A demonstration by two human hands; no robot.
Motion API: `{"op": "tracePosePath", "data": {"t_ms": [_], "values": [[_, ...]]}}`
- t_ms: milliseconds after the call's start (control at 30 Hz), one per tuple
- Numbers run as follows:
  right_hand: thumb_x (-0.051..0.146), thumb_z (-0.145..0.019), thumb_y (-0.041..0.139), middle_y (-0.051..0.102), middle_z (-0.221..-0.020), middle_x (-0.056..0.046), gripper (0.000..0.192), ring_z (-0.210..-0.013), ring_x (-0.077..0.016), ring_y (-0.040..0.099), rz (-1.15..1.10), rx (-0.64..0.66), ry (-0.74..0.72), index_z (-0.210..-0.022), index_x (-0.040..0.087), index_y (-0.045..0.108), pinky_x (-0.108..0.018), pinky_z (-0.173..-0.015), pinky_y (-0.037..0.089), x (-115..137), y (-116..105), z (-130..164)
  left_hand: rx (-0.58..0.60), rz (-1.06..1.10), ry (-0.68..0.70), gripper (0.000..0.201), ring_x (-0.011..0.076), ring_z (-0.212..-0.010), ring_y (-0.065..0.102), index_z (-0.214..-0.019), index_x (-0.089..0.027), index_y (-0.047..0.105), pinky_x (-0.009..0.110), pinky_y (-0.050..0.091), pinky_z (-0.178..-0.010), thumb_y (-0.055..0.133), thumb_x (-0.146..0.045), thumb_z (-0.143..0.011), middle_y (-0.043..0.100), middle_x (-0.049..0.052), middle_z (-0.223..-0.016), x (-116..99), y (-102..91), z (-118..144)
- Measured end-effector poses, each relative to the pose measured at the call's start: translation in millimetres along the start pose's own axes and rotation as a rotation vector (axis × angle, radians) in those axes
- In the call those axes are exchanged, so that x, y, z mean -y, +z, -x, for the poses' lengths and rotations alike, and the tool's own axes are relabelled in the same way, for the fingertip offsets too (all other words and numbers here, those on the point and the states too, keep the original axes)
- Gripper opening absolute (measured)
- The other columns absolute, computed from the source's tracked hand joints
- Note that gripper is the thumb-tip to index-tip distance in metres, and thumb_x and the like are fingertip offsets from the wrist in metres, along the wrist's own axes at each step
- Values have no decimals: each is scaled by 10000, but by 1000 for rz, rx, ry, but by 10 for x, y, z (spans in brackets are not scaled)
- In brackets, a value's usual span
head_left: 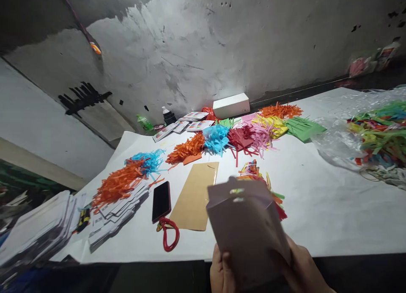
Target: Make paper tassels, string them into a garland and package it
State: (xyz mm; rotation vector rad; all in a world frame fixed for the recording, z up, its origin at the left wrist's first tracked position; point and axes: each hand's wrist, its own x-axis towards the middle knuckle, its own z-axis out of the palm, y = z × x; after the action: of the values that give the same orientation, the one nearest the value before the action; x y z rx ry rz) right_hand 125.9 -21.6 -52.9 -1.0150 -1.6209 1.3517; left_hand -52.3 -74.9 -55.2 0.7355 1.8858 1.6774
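A greyish paper box (245, 229) with a hang-hole flap is held up close to me, its top tilted away over the table's front edge. My left hand (222, 269) grips its lower left side, with the thumb along the near face. On the right side, my right hand (303, 263) is closed around the box, its fingers partly hidden and slightly blurred. Just beyond the box lies a multicoloured paper-strip tassel (252, 169), partly covered by it. A brown cardboard sheet (196, 195) lies to its left.
Fringed paper bundles, orange (187, 149), blue (216, 137) and red (241, 138), line the white table (333, 212). A phone (161, 200) with a red strap and stacked flat boxes (117, 216) lie left. A plastic bag of strips (380, 136) is right. A white box (231, 106) stands by the wall.
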Motion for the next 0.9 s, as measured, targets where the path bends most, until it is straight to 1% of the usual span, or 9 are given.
{"op": "tracePosePath", "data": {"t_ms": [67,133,233,333,433,533,600,700,900], "values": [[597,-919,544,671,-674,-28,376,-660,-247,653,41,-19,-9,-821,255,663,-348,-677,561,-106,46,60,-41,-22,37,756,304,-916,740,-1104,-147,725,311,599,-722,547,-815,-797,785,132,-994,-43,-23,-45],[630,-886,571,709,-740,-41,399,-691,-255,670,-6,-39,-29,-894,247,685,-349,-680,563,-111,54,73,-64,-66,65,700,277,-814,733,-1060,-159,733,298,580,-665,555,-790,-814,788,108,-900,-44,-25,-41],[623,-897,561,741,-837,-68,439,-763,-269,697,-95,-112,-23,-1016,218,680,-326,-664,571,-15,3,18,14,-104,47,701,254,-650,701,-966,-164,750,300,547,-567,518,-808,-817,770,83,-746,7,12,22],[540,-945,541,712,-735,-50,345,-696,-252,687,37,-171,-55,-969,217,660,-305,-614,557,26,-50,-58,9,-76,14,796,295,-806,750,-1074,-142,731,315,586,-655,524,-850,-774,798,123,-909,32,45,46],[485,-941,581,674,-654,-13,258,-604,-219,662,160,-140,-118,-932,234,641,-294,-601,557,-27,-51,-87,-57,-45,44,798,307,-1029,738,-1215,-139,675,307,599,-801,554,-809,-798,778,145,-1107,16,20,-6],[445,-904,664,716,-766,-6,292,-646,-198,700,20,-192,-146,-1117,253,607,-256,-604,581,-98,-29,-58,-104,-86,56,702,300,-1139,700,-1197,-150,696,299,576,-902,553,-746,-854,770,131,-1163,39,-41,-62],[376,-883,716,754,-902,-31,377,-752,-199,747,-86,-300,-207,-1218,276,575,-243,-662,609,-132,-25,-31,-151,-127,54,667,300,-1151,696,-1189,-165,711,302,569,-928,548,-727,-870,773,113,-1168,88,-71,-75],[255,-865,743,763,-1010,-61,287,-830,-202,761,-83,-411,-319,-1139,283,661,-238,-715,624,-151,-35,-13,-193,-156,70,641,303,-1103,719,-1200,-175,716,313,581,-913,546,-705,-883,784,102,-1144,162,-74,-67],[191,-822,779,761,-998,-62,269,-849,-209,744,-71,-441,-378,-1075,279,748,-243,-727,630,-60,-41,-59,-258,-166,106,576,328,-1055,736,-1146,-181,750,336,614,-840,592,-663,-872,805,96,-1070,169,-61,-38]]}}
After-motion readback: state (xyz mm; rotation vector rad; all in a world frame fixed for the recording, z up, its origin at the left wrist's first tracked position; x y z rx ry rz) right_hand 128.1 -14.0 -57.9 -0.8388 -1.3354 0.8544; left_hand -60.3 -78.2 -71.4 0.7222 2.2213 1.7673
